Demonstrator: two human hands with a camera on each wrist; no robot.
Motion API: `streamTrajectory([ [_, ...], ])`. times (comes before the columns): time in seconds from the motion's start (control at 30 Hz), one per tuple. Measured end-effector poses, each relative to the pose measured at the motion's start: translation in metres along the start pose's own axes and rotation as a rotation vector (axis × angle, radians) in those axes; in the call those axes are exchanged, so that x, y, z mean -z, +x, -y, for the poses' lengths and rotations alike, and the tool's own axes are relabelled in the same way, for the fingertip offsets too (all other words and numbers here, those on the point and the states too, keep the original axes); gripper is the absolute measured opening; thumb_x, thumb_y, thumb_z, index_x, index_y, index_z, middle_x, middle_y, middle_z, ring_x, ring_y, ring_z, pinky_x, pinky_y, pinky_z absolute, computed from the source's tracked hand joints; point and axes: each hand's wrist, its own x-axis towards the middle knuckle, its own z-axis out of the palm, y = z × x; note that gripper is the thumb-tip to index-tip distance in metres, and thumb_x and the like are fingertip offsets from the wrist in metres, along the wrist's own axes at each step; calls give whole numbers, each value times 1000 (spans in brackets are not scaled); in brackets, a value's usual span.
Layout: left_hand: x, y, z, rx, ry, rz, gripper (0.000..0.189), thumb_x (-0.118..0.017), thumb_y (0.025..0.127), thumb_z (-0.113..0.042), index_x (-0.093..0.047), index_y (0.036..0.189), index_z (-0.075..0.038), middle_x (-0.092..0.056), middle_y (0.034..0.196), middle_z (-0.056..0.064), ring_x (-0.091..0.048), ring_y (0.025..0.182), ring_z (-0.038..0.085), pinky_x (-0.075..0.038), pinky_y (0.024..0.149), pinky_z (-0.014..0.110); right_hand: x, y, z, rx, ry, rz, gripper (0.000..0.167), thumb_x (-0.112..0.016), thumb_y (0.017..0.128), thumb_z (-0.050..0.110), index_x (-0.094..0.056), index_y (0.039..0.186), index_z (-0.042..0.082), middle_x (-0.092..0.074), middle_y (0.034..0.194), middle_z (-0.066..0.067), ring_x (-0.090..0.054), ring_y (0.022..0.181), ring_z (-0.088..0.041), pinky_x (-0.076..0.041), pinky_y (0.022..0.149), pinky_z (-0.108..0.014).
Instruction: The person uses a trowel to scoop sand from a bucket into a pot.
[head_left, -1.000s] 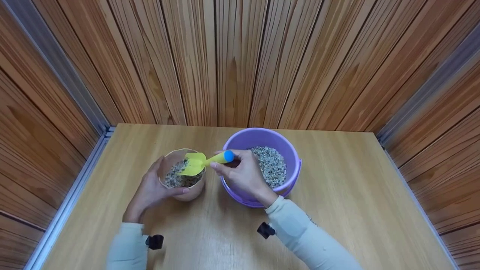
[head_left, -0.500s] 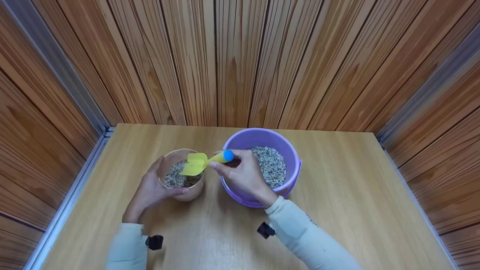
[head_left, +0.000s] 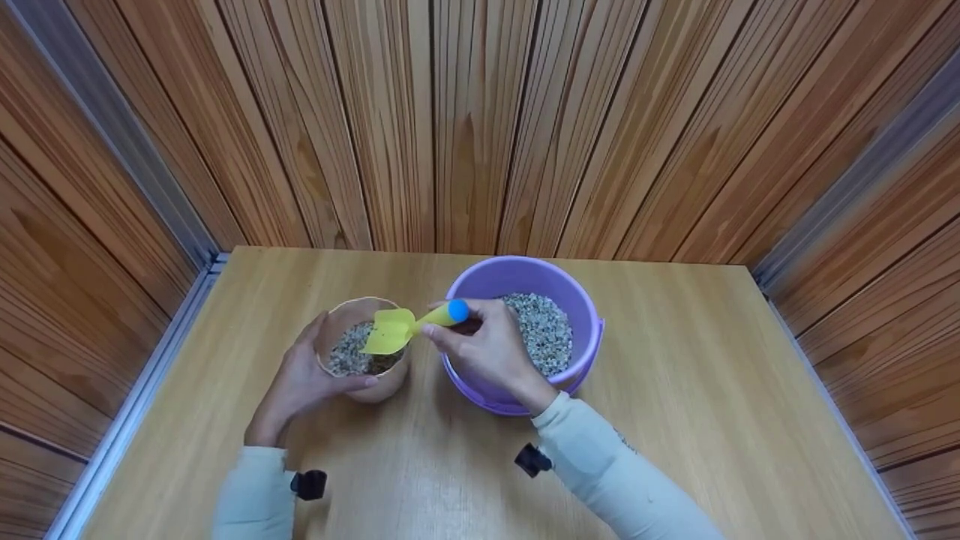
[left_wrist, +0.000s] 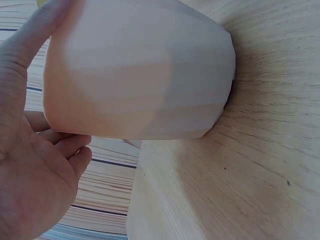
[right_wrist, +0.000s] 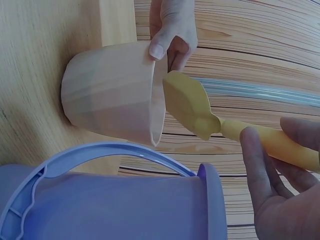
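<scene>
My left hand (head_left: 311, 379) grips a peach-coloured flower pot (head_left: 386, 388) near its rim, thumb on the near side and fingers round the far left. The pot stands upright on the table and holds grey gravel (head_left: 349, 352), with a darker patch at the right. In my right hand (head_left: 487, 345) is a yellow toy shovel (head_left: 388, 331) with a blue handle end, pinched between thumb and fingers. Its blade hangs tilted over the pot's mouth and hides part of the gravel. The right wrist view shows the blade (right_wrist: 187, 102) just above the pot's rim (right_wrist: 156, 110).
A purple bucket (head_left: 585, 360) with grey gravel (head_left: 541, 334) inside stands right of the pot, under my right hand. Its handle (right_wrist: 115, 150) hangs down the near side. Wood-panelled walls (head_left: 480, 127) surround the wooden table (head_left: 697, 360).
The shovel's blade has tilted further and shifted slightly, and the gravel seen on it a second ago is gone from it. Both hands have stayed nearly in place.
</scene>
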Motion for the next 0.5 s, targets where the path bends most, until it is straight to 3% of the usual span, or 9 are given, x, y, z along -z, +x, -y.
streamTrajectory([
  [0.5, -1, 0, -1, 24, -9, 7, 136, -97, 64, -42, -11, 162, -2, -20, 165, 21, -22, 150, 41, -22, 120, 59, 3, -3, -2, 6, -21, -5, 23, -83, 87, 22, -80, 105, 7, -77, 94, -1, -72, 84, -13, -61, 77, -30],
])
